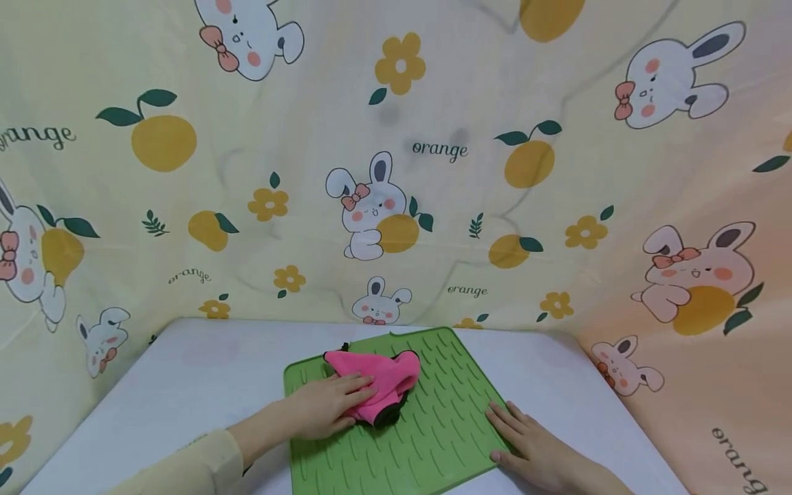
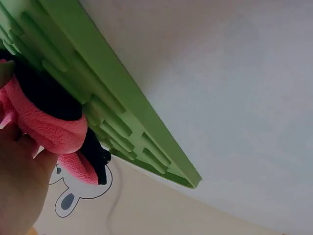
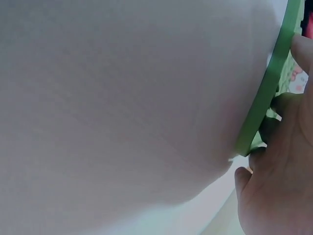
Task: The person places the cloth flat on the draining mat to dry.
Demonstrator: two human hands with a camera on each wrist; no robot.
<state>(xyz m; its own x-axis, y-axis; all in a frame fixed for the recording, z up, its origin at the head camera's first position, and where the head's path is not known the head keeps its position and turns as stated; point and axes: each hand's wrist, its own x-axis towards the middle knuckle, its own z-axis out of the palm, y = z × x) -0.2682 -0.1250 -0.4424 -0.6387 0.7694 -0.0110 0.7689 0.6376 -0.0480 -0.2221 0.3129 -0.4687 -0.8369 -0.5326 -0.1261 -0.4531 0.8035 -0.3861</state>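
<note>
A pink cloth (image 1: 391, 377) with black edging lies bunched on a green mat (image 1: 448, 419) that has raised ridges and a low rim. My left hand (image 1: 324, 405) grips the cloth from its left side, fingers over the top. In the left wrist view, the fleecy pink cloth (image 2: 54, 129) folds around a black underside between thumb and fingers. At the mat's right edge, my right hand (image 1: 535, 443) rests with its fingers extended on the rim. The right wrist view shows the right hand (image 3: 283, 176) against the green rim (image 3: 266, 93).
The mat sits at an angle on a white table (image 1: 210, 385). Behind and beside the table hangs a cream curtain (image 1: 346, 103) printed with rabbits and oranges. A small dark object (image 1: 153, 339) shows at the table's far left corner.
</note>
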